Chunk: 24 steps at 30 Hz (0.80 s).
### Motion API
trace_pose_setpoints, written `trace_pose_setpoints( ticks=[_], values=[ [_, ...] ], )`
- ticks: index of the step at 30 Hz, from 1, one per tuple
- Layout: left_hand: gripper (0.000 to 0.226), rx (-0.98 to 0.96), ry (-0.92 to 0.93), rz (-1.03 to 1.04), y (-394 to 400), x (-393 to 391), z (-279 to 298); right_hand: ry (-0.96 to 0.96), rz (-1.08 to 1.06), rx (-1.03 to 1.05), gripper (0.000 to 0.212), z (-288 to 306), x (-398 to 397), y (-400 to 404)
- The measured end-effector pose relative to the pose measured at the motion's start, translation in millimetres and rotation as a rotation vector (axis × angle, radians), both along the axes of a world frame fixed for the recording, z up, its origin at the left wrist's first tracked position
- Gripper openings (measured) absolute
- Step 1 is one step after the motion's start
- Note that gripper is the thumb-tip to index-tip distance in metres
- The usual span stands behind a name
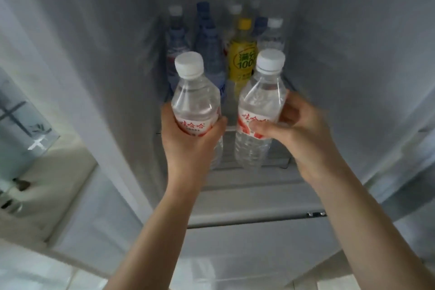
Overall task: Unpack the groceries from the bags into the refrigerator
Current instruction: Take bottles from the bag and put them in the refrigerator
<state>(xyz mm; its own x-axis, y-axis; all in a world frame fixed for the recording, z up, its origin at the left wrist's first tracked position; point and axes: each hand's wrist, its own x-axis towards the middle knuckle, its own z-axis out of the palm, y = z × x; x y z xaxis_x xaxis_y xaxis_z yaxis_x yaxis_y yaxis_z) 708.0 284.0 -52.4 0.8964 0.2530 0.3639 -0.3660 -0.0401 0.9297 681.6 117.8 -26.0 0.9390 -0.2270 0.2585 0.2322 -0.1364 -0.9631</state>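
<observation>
Bottles, 2, upright: left hand (188, 141) grips one (195, 101), right hand (299, 134) the other (259, 106).

Two held bottles (195, 101) side by side before shelf's (256, 160) bottle cluster (241, 59).

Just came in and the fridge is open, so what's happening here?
A person is loading drinks into the fridge. The left hand holds one water bottle and the right hand holds another water bottle, both upright at the front of a shelf. Behind them stand more bottles, among them a yellow bottle and a blue bottle.
</observation>
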Motion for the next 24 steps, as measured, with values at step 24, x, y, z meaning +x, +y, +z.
trace_pose_setpoints(
  ticks=[24],
  values=[
    [0.068,-0.051,-0.073,0.154,-28,124,-1,-0.028,-0.005,-0.144,0.057,5,126,-8]
  ],
)
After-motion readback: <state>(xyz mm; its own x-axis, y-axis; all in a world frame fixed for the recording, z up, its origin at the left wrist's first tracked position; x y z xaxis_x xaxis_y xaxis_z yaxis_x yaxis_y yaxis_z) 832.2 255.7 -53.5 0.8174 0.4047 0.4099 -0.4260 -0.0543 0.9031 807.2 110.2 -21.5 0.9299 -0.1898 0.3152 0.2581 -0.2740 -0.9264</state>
